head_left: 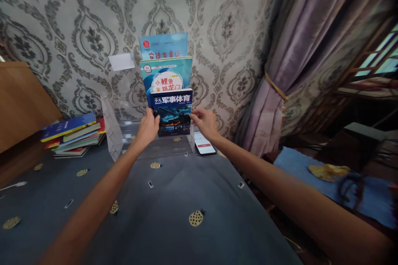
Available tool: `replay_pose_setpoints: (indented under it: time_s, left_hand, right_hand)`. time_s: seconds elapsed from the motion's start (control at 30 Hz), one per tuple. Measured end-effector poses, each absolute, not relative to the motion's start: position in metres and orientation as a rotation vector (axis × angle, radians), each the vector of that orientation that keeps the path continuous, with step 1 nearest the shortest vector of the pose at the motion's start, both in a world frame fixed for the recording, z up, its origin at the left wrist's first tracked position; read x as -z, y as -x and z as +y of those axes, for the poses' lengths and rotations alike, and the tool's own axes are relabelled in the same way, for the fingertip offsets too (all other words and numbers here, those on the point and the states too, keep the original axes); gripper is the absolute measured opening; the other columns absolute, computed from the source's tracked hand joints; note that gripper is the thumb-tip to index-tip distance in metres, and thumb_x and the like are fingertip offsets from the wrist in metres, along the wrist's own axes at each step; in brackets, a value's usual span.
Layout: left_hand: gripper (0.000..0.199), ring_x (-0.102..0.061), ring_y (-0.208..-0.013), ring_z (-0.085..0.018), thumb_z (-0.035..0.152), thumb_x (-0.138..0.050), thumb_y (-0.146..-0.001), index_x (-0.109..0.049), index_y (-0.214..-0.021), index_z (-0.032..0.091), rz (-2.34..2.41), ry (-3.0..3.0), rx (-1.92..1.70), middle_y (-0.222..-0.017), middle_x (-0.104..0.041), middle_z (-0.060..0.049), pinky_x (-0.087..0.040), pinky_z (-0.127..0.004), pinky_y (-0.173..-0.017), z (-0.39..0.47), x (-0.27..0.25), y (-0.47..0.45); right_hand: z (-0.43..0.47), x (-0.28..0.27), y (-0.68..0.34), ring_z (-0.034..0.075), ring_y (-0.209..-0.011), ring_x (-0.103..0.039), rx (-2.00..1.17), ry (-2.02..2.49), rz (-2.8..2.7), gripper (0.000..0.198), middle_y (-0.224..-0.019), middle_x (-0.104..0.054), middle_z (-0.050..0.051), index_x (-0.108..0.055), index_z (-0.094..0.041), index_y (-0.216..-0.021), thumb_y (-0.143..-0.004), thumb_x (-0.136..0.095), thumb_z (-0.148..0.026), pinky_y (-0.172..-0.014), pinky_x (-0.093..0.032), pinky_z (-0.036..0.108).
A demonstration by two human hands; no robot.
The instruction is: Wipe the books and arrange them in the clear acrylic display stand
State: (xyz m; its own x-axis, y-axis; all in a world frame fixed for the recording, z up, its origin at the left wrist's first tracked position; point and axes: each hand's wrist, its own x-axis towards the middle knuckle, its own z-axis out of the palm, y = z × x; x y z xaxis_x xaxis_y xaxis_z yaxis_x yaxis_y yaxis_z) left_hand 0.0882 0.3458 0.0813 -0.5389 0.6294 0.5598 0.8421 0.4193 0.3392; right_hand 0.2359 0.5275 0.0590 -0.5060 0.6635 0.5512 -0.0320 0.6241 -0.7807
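Note:
My left hand point(149, 126) grips the left edge of a dark blue book point(173, 114) with white Chinese characters on its cover. On the opposite edge, my right hand point(205, 122) pinches the same book, thumb and fingers closed. The book stands upright at a clear plastic tiered rack point(116, 128); whether its bottom rests on the rack I cannot tell. Behind it, a teal book point(166, 72) stands one tier higher, its lower part hidden. Farther back rises a light blue book point(164, 44) with red characters.
A pile of books point(77, 134) lies left of the rack, near a wooden panel point(25, 105). A lit phone point(204, 144) lies right of the rack. The dark tablecloth point(168, 215) ends at the right, beyond which hang purple curtains point(264, 103). A white spoon-like utensil point(15, 185) lies far left.

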Motion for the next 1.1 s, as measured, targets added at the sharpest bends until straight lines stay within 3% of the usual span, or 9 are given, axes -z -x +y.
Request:
replay_pose_setpoints:
  time_s: [0.53,0.8,1.1]
  left_hand:
    - [0.022,-0.07,-0.1,-0.032,0.024,-0.04,-0.102,-0.046,-0.117,0.009,-2.45,1.192,0.731,-0.103,-0.069,-0.02,-0.052,-0.04,-0.087,0.343,-0.092,-0.099]
    - [0.027,-0.071,-0.097,-0.034,0.023,-0.038,-0.102,-0.043,-0.123,0.007,-2.555,1.151,0.659,-0.103,-0.07,-0.026,-0.053,-0.042,-0.082,0.344,-0.1,-0.113]
    - [0.027,-0.071,-0.099,-0.034,0.02,-0.036,-0.101,-0.042,-0.124,0.008,-2.629,1.11,0.602,-0.108,-0.071,-0.027,-0.052,-0.04,-0.082,0.347,-0.109,-0.122]
  right_hand:
    - [0.527,-0.061,-0.225,0.021,-0.057,-0.07,-1.018,0.487,-1.882,0.004,-0.065,-0.069,0.003,-0.062,-0.019,-0.078,-0.081,-0.06,-0.02,-0.055,-0.054,0.03]
    - [0.528,-0.062,-0.23,0.021,-0.063,-0.071,-0.867,0.469,-1.904,0.026,-0.066,-0.071,0.002,-0.072,-0.016,-0.105,-0.082,-0.06,-0.017,-0.069,-0.055,0.033]
    - [0.53,-0.063,-0.23,0.022,-0.065,-0.07,-0.752,0.435,-1.929,0.027,-0.065,-0.074,0.002,-0.081,-0.02,-0.099,-0.083,-0.059,-0.02,-0.073,-0.054,0.033]
